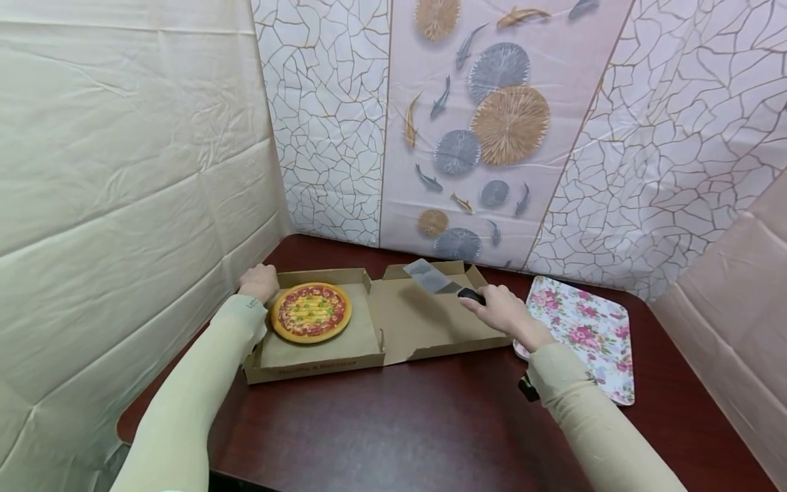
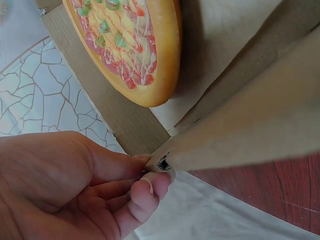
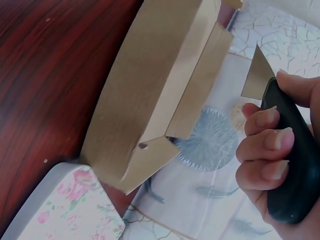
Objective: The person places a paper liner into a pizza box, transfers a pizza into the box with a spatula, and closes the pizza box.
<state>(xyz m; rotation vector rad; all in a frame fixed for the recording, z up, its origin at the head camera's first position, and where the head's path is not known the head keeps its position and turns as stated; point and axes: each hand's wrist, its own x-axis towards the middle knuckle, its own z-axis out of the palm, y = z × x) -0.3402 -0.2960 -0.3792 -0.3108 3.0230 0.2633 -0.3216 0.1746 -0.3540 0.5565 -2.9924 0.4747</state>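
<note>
A round pizza (image 1: 311, 313) with a thick crust lies in the left half of an open cardboard pizza box (image 1: 316, 365). My left hand (image 1: 259, 281) is at the box's far left side; in the left wrist view its thumb and fingers (image 2: 145, 197) pinch the cardboard wall's corner beside the pizza (image 2: 165, 55). Above the box's opened lid (image 1: 406, 321), my right hand (image 1: 501, 311) grips a pizza server by its black handle (image 3: 290, 155). The server's flat metal blade (image 1: 428, 276) points left and away, held in the air. Most of that blade is hidden in the right wrist view.
A white floral tray (image 1: 584, 335) lies right of the box, under and beside the right forearm. Dark red wooden table (image 1: 381, 424) extends in front of the box. Cloth-covered walls (image 1: 135, 171) stand close on the left, back and right.
</note>
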